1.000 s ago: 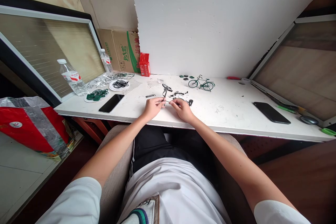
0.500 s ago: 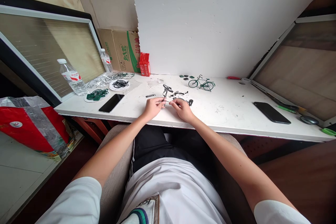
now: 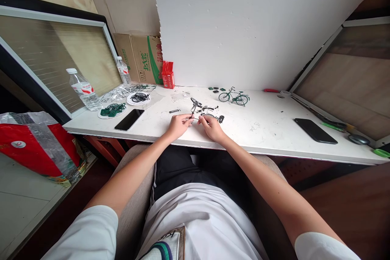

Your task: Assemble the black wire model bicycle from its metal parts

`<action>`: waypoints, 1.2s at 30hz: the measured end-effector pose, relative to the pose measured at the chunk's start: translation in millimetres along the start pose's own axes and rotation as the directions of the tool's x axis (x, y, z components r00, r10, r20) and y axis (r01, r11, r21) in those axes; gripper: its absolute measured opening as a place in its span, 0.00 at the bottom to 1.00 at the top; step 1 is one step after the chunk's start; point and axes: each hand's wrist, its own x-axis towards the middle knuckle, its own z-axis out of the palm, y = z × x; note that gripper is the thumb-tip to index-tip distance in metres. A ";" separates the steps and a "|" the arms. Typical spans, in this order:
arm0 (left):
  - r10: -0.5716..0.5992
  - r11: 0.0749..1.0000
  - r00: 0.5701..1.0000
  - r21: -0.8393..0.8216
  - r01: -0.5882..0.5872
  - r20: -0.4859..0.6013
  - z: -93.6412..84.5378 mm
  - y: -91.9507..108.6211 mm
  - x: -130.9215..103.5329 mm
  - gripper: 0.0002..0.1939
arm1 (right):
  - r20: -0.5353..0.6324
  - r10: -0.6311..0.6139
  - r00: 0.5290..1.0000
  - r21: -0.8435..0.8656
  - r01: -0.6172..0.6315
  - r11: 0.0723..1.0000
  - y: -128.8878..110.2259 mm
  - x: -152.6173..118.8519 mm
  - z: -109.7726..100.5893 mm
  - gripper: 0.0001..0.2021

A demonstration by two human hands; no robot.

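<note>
Frame (image 3: 193, 110), thin, dark, tilted wheel (image 3: 196, 102) beyond fingertips, is pinched by left hand (image 3: 179, 124); thin bar (image 3: 196, 118) pinched by right hand (image 3: 212, 126). Beyond right fingers: one green bike (image 3: 234, 98); left, two bottles (image 3: 84, 90).

Best read's on the cardboard box (image 3: 138, 61): 北大荒 in green, 花生油 in red, plus tiny print I can't make out. Shirt (image 3: 198, 211) has dark lettering starting with a K, rest unclear. White print on the little red box (image 3: 168, 75) and the bottle labels (image 3: 83, 88)? Way too small, sorry.
</note>
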 end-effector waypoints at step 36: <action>0.014 0.999 0.999 0.049 -0.016 0.036 -1.5 -1.4 1.1 0.19 | 0.026 -0.033 0.999 0.036 0.032 0.999 0.4 -0.4 0.2 0.21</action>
